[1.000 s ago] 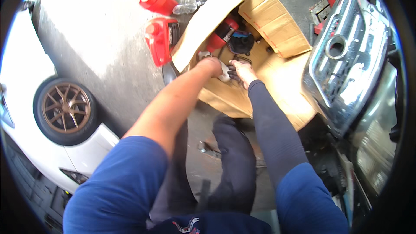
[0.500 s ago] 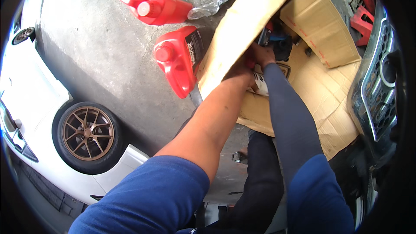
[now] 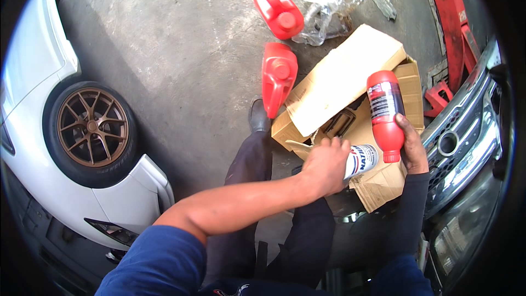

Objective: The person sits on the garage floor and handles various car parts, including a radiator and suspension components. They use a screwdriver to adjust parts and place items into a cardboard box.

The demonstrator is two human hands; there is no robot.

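My left hand (image 3: 326, 168) is closed round a white cylindrical can (image 3: 364, 159) with red and blue markings, its end pointing right. In my right hand (image 3: 413, 146) is a red plastic bottle (image 3: 388, 111) with a dark label, gripped along its right side. The bottle's red cap points toward me, and my fingers behind it are hidden. Both things are above an opened cardboard box (image 3: 350, 74) on the floor. Inside the box, beyond my left hand, lies a dark framed item (image 3: 340, 123) whose kind I cannot make out.
Two red jugs (image 3: 279, 79) stand left of the box. Crumpled clear plastic (image 3: 324, 15) lies behind it. At the right are a car's chrome grille (image 3: 441, 142) and a red metal stand (image 3: 438, 97). A white car with a bronze wheel (image 3: 93, 126) is at the left.
Both hands have come up out of the box, the left with the white can and the right with the red bottle. The view has shifted, so the box and jugs appear elsewhere.
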